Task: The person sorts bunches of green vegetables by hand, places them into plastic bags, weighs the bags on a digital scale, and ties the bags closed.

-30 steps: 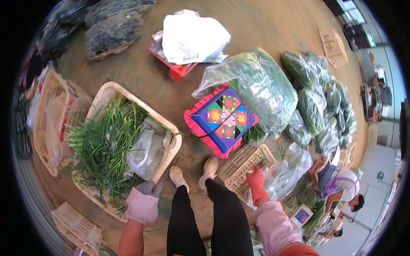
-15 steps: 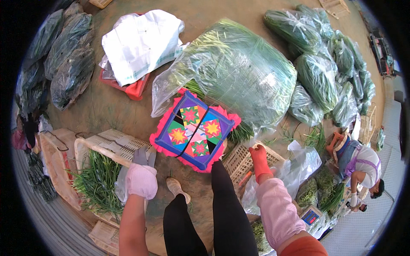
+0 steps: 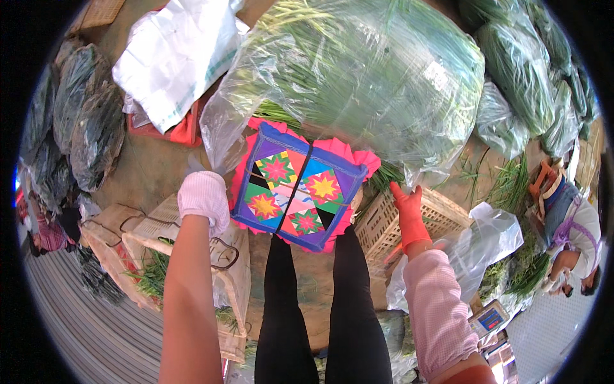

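Observation:
A large clear plastic bag of long green stalks (image 3: 371, 70) lies in front of me. My left hand (image 3: 195, 168), in a grey glove below a pink cuff, is at the bag's loose near-left corner; its fingers are mostly hidden. My right hand (image 3: 408, 208), in an orange-red rubber glove, is held with fingers spread just below the bag's near-right end, over a cream plastic crate (image 3: 409, 221), and holds nothing. A patchwork cushion (image 3: 297, 189) with a pink frill and black strap lies between my hands, above my legs.
Another cream crate (image 3: 240, 291) with green stalks stands at left. A red container (image 3: 188, 128) under a white sheet (image 3: 176, 61) is at far left. Filled bags (image 3: 521, 70) pile at right, other bags (image 3: 89, 128) at left. A scale (image 3: 489, 318) and another person (image 3: 575, 230) are at right.
My left hand has left the left crate's rim and moved forward to the bag's corner. The bag and cushion look nearer. My right hand's fingers have spread.

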`<state>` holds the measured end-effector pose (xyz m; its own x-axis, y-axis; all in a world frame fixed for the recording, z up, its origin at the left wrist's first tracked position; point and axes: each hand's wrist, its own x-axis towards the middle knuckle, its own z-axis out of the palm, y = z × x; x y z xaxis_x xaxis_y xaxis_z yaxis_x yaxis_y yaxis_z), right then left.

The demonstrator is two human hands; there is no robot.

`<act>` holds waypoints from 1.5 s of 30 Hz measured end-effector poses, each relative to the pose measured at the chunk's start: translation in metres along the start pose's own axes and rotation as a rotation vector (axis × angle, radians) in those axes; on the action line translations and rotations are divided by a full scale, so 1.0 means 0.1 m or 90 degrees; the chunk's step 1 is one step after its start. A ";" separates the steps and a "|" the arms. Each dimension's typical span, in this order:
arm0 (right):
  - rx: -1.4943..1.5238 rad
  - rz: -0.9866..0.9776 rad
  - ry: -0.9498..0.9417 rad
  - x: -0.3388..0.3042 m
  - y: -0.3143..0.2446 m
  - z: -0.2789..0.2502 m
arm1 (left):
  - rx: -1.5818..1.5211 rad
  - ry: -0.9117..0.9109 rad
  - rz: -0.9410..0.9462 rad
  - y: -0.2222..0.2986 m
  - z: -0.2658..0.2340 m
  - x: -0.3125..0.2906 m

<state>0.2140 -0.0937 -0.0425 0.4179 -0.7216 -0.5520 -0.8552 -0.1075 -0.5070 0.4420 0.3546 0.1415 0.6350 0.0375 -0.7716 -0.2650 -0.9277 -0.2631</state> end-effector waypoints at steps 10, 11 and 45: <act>-0.050 0.315 -0.360 -0.65 -1.10 -0.21 | -0.886 0.117 -0.095 -0.36 0.06 0.24; -0.051 0.310 -0.356 -0.63 -1.07 -0.29 | -1.156 0.066 -0.144 -0.39 0.04 0.28; 0.377 0.282 -0.371 -0.79 -2.78 -1.96 | 0.215 -0.097 0.070 0.11 -2.32 -0.42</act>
<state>0.3584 -0.1413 0.2719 0.3158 -0.1405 -0.9383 -0.7448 0.5760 -0.3369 0.5802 0.2566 0.3052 0.4813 0.0224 -0.8762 -0.5659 -0.7554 -0.3302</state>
